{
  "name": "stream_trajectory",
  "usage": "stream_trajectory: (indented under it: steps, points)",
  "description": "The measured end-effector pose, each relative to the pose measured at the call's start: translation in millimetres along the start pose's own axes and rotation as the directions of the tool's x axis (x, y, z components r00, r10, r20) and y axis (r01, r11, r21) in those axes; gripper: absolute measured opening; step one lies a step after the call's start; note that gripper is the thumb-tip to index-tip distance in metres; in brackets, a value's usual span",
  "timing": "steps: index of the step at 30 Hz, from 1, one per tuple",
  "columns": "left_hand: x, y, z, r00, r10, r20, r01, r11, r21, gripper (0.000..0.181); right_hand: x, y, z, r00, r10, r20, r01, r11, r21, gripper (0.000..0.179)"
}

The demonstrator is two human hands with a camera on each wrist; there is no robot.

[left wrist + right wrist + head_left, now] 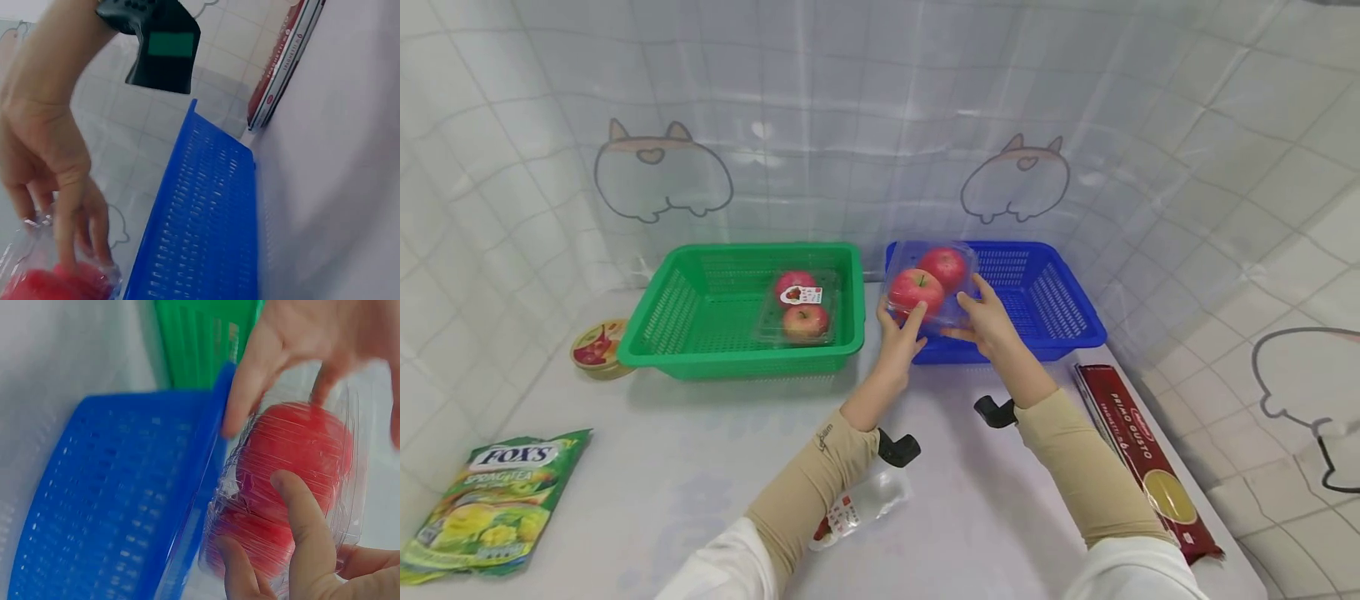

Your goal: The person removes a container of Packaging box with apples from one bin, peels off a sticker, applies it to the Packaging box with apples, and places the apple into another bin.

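Both hands hold a clear plastic box with two red apples [921,287] over the left end of the blue basket [1037,343]. At the box's near left side, my left hand [895,343] grips it with the thumb up against the front apple. On the right edge my right hand [991,323] holds it, fingers bent around the side. Seen from the right wrist, the clear box [294,462] sits beside the blue rim with fingers on both ends.
A similar apple box [801,304], labelled, lies in the green basket [741,360]. Left stand a round tub [601,350] and a Fox's candy bag [493,504]. A spaghetti pack [1150,458] lies right; a clear labelled wrapper [861,508] lies under the left forearm.
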State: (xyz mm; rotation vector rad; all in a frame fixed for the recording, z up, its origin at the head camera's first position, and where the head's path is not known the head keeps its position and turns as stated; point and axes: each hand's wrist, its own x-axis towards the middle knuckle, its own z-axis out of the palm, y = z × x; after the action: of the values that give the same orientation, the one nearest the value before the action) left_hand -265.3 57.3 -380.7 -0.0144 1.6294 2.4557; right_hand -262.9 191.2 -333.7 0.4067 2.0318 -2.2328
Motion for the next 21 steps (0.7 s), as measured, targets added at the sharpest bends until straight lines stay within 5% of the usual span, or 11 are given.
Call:
stream_trajectory:
  steps: [9,15,21]
  points:
    - [-3.6,-0.4,-15.5,0.99,0.028,-0.142,-0.04,0.996,-0.082,0.07,-15.6,18,20,0.998,-0.059,0.037,0.061,0.997,-0.056,0.069]
    - [-4.1,13.6,-29.5,0.985,0.008,-0.175,-0.021,0.997,-0.072,0.059,-21.3,22,16,0.989,-0.143,0.027,0.145,0.97,-0.193,0.074]
    - [-7.4,24.0,-46.6,0.989,-0.051,-0.14,0.047,0.998,-0.034,0.055,-14.4,18,-1,0.975,-0.221,-0.031,0.203,0.936,-0.286,0.071]
